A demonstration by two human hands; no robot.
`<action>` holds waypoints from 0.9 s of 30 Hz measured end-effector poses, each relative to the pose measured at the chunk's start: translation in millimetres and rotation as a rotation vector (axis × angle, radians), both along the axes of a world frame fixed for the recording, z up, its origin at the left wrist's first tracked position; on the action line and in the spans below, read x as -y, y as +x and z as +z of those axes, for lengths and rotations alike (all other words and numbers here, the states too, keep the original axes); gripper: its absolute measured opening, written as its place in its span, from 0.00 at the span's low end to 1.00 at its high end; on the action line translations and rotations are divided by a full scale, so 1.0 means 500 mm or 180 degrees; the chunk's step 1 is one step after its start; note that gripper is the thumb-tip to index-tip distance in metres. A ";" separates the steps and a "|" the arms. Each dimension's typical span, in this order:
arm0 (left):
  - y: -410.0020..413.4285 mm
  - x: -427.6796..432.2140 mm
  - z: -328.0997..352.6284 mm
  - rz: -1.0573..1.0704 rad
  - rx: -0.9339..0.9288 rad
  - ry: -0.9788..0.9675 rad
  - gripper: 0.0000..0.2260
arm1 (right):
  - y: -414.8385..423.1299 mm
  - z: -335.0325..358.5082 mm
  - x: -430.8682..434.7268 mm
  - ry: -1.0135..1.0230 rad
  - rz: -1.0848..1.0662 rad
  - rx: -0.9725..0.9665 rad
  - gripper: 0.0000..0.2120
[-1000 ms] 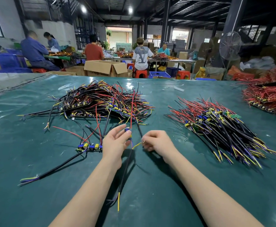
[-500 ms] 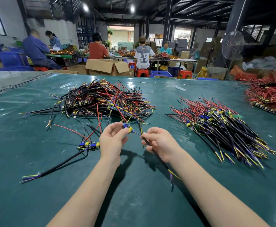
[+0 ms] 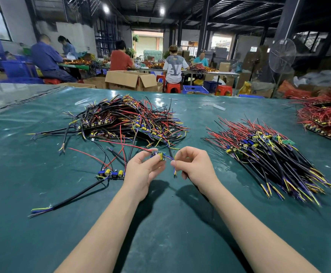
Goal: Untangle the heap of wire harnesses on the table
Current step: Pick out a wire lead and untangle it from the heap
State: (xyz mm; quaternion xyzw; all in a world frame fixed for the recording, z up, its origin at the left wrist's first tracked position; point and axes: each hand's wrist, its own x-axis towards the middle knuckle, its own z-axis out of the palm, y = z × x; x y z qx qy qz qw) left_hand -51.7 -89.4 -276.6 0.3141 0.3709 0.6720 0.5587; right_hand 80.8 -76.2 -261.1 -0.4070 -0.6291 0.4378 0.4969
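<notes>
**wirefan22:** ok, what's on the bench? Biggest stuff first pls.

**benchrat:** The green table (image 3: 42, 233) fills the whole lower view. Back and a bit left of centre sits the tangled heap (image 3: 125, 119): black, red, yellow and purple leads crossing every which way, with little circuit boards buried in it. Well apart on the right is a second pile (image 3: 269, 154) where the harnesses lie roughly parallel, black cables fanning toward the near right. At the far right edge there's a mostly red pile (image 3: 322, 119), partly cut off.

**wirefan22:** anything lying on its own?

**benchrat:** Yep, one loose harness (image 3: 111, 174) lies flat on the table on the near side of the heap. Its board, with yellow and blue parts, is just left of the left hand. Its black cable (image 3: 78, 196) runs off toward the near left, and its red leads run back toward the heap.

**wirefan22:** and the hands?

**benchrat:** Both are raised in front of the heap, near each other but not touching. The left hand (image 3: 141, 172) has thumb and fingers curled round a small board (image 3: 157, 155), and a red lead trails from it back to the left. The right hand (image 3: 196, 166) is curled too, thumb and forefinger pinching the purple and yellow leads (image 3: 169, 158) coming off that board. A short end dangles below the pinch. Can't tell whether that red lead is snagged in the heap.
</notes>
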 end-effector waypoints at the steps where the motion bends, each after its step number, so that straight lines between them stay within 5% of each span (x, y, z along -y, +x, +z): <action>1: -0.001 -0.001 0.001 0.0002 0.0056 0.0052 0.08 | 0.001 0.001 -0.002 -0.0050 -0.0009 -0.0077 0.14; 9: 0.000 0.000 -0.002 0.0008 -0.0040 0.0113 0.06 | 0.017 -0.001 -0.003 -0.1199 0.0299 -0.0128 0.10; 17: 0.005 -0.007 -0.006 0.0245 -0.0185 0.0175 0.05 | 0.000 -0.015 -0.007 -0.0416 -0.0186 0.0390 0.04; 21: 0.000 -0.009 -0.008 0.0334 -0.0267 0.0090 0.05 | -0.004 -0.014 -0.005 -0.0360 -0.0065 0.0305 0.06; 24: -0.003 -0.011 -0.010 0.0412 -0.0458 0.0051 0.15 | -0.004 -0.012 -0.003 -0.0447 0.0044 0.0287 0.12; 27: -0.005 -0.012 -0.008 0.0421 -0.0435 0.0008 0.15 | -0.005 -0.008 -0.001 -0.0819 0.0310 0.0187 0.09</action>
